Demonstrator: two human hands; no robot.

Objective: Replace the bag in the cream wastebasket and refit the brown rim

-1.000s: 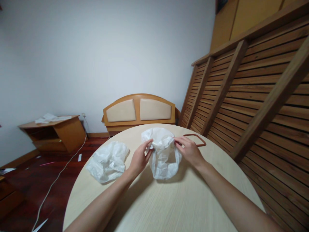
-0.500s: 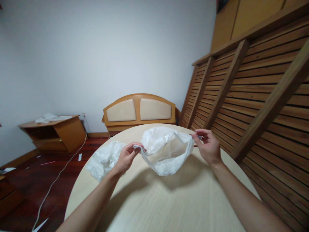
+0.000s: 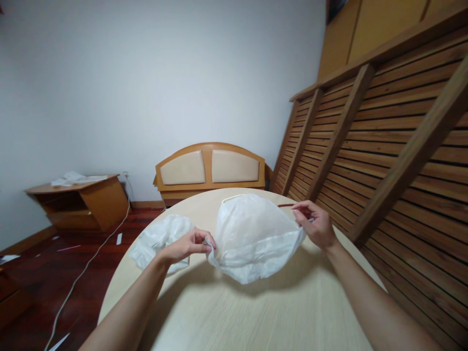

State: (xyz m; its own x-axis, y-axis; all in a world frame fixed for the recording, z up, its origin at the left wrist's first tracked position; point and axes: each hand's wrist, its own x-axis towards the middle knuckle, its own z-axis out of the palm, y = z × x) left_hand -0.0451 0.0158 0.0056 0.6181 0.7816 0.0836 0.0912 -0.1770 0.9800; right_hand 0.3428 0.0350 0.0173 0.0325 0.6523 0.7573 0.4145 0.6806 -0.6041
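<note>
Pale wood-grain laminate covers the round desk, whose far rim curves just behind the work and whose near surface lies bare below the forearms. To the right a slatted wooden frame leans close along the desk's edge, so room on that side is tight; to the left the desk drops off to dark floor, with a low cabinet and a headboard standing well apart against the wall.

Above the desk's middle hangs a thin white plastic bag, stretched sideways and lifted clear of the surface — taut along its top, its belly sagging toward the desk. It holds that shape because each side is pinched: the left hand closes thumb and fingers on the bag's left edge, the right hand grips the right edge the same way.

A second crumpled bag lies on the desk just beyond the left wrist — near the left rim. A thin reddish band peeks out behind the right hand.
</note>
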